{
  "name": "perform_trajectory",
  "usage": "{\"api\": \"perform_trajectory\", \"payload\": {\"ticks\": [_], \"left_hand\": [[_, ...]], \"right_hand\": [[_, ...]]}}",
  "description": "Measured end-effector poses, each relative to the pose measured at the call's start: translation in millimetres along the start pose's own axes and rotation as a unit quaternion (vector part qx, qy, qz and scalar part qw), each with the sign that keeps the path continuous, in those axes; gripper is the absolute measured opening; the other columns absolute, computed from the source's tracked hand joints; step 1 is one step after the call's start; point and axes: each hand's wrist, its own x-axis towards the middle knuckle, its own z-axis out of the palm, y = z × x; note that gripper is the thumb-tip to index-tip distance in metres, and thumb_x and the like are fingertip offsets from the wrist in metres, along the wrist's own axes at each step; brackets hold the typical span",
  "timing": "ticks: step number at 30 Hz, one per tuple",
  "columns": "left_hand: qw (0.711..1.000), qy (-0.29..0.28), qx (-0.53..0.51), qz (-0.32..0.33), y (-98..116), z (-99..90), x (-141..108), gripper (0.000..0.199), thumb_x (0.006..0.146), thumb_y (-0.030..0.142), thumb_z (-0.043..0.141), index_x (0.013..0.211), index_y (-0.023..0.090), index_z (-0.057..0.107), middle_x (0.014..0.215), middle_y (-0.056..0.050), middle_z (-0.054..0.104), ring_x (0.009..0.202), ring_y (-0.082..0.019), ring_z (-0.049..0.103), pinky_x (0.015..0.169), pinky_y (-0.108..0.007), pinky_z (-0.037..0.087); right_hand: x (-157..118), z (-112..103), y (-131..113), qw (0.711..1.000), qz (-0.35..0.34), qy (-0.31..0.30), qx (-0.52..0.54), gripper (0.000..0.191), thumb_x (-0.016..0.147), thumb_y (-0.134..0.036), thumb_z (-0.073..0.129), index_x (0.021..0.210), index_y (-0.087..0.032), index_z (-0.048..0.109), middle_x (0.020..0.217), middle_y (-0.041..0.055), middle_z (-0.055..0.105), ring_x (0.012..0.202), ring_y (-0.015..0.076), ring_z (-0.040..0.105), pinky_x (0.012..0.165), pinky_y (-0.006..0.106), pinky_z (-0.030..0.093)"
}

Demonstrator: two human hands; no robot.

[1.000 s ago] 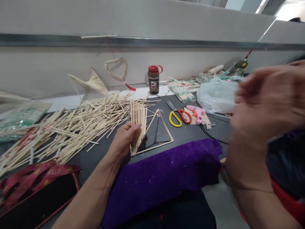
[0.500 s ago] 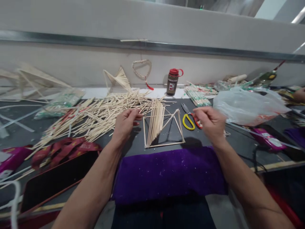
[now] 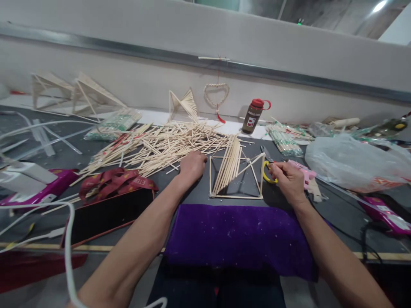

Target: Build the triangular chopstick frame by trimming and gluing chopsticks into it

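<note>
My left hand (image 3: 192, 166) is palm down with curled fingers, low over the table between the loose sticks and a stick frame. Whatever its fingers may hold is hidden. The frame (image 3: 236, 197), built of thin wooden sticks with a slanting row of sticks on its left, stands behind a purple cloth (image 3: 237, 239). To its right, my right hand (image 3: 289, 180) is closed at the handles of the scissors (image 3: 267, 174), whose yellow loop shows beside the fingertips. Partly behind that hand lies a pink tool (image 3: 305, 172), which looks like a glue gun.
A large heap of loose sticks (image 3: 167, 145) covers the table behind my left hand. Farther back are a red-capped bottle (image 3: 252, 117) and bagged sticks (image 3: 284, 139). A plastic bag (image 3: 346, 160) lies right; a phone (image 3: 109, 218) and red lanyard (image 3: 115, 184) lie left.
My right hand has come down from beside the frame onto the scissors' handles. My left hand has turned palm down and lowered. The view has shifted left.
</note>
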Motion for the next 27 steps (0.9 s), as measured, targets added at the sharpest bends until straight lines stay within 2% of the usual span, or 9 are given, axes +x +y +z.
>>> {"api": "perform_trajectory", "payload": {"ticks": [7,12,16,17,19,21,22,24,27], "left_hand": [[0.999,0.037,-0.010,-0.027,-1.6,5.9,12.9,0.032,0.083,0.013,0.043,0.103,0.012,0.068,0.103,-0.018,0.066,0.106,-0.030,0.056,0.085,-0.042,0.047],[0.992,0.095,-0.076,-0.034,1.5,-5.9,2.9,0.029,0.082,0.012,0.046,0.105,0.014,0.065,0.108,-0.015,0.063,0.111,-0.028,0.053,0.094,-0.041,0.043],[0.970,0.107,-0.214,-0.036,10.3,-25.9,-21.0,0.018,0.083,0.016,0.050,0.096,0.016,0.063,0.090,-0.006,0.065,0.084,-0.017,0.060,0.080,-0.032,0.050],[0.922,0.099,-0.369,-0.061,13.0,-30.1,-28.5,0.015,0.082,0.018,0.054,0.094,0.016,0.062,0.084,-0.004,0.064,0.075,-0.015,0.060,0.073,-0.029,0.051],[0.760,0.042,-0.640,-0.104,17.8,-36.2,-43.4,0.016,0.078,0.024,0.063,0.092,0.016,0.063,0.075,-0.001,0.061,0.064,-0.011,0.057,0.063,-0.025,0.051],[0.609,-0.009,-0.784,-0.120,21.5,-39.4,-55.7,0.020,0.073,0.025,0.071,0.089,0.015,0.064,0.069,0.001,0.059,0.060,-0.008,0.057,0.057,-0.021,0.050],[0.560,-0.024,-0.819,-0.121,23.1,-40.2,-60.1,0.021,0.071,0.024,0.074,0.087,0.015,0.065,0.068,0.002,0.059,0.059,-0.008,0.057,0.055,-0.019,0.049],[0.504,-0.037,-0.855,-0.118,25.6,-41.0,-65.5,0.021,0.068,0.020,0.076,0.085,0.014,0.066,0.066,0.002,0.059,0.058,-0.007,0.057,0.051,-0.016,0.048],[0.476,-0.060,-0.871,-0.108,28.2,-41.4,-67.9,0.018,0.070,0.019,0.076,0.085,0.015,0.067,0.063,0.002,0.060,0.055,-0.008,0.059,0.047,-0.015,0.048]], "right_hand": [[-4.9,-0.3,-4.8,0.999,-0.007,-0.019,-0.024,0.023,0.084,-0.036,0.057,0.077,-0.017,0.068,0.066,0.0025,0.067,0.059,0.0140,0.059,0.055,0.025,0.044],[-5.4,-0.7,-3.3,0.999,-0.017,-0.021,-0.041,0.021,0.083,-0.035,0.058,0.077,-0.017,0.069,0.067,0.0029,0.068,0.060,0.0145,0.060,0.055,0.025,0.044],[-6.6,-1.8,-4.0,0.999,-0.022,-0.027,-0.031,0.022,0.084,-0.035,0.058,0.078,-0.018,0.069,0.067,0.0026,0.068,0.060,0.0145,0.061,0.056,0.025,0.046],[-7.1,-2.1,-4.5,0.999,-0.021,-0.026,-0.032,0.022,0.084,-0.036,0.058,0.079,-0.018,0.070,0.067,0.0024,0.068,0.059,0.0144,0.060,0.056,0.025,0.046],[-8.1,-2.4,-5.5,0.999,-0.014,-0.025,-0.036,0.023,0.083,-0.037,0.059,0.078,-0.018,0.070,0.066,0.0018,0.067,0.058,0.0139,0.059,0.055,0.025,0.046],[-8.7,-2.6,-6.9,0.999,-0.001,-0.027,-0.033,0.023,0.083,-0.037,0.059,0.078,-0.018,0.070,0.065,0.0015,0.067,0.057,0.0136,0.059,0.056,0.026,0.046],[-8.8,-2.8,-7.8,0.999,0.007,-0.028,-0.028,0.023,0.083,-0.038,0.059,0.077,-0.018,0.070,0.065,0.0016,0.067,0.057,0.0136,0.059,0.057,0.026,0.046],[-8.6,-3.4,-10.1,0.999,0.021,-0.023,-0.008,0.023,0.083,-0.037,0.060,0.077,-0.017,0.069,0.065,0.0016,0.066,0.057,0.0136,0.059,0.057,0.026,0.047],[-8.1,-5.2,-14.4,0.999,0.034,-0.011,0.023,0.020,0.083,-0.035,0.061,0.080,-0.017,0.069,0.065,0.0013,0.066,0.055,0.0129,0.058,0.054,0.025,0.047]]}}
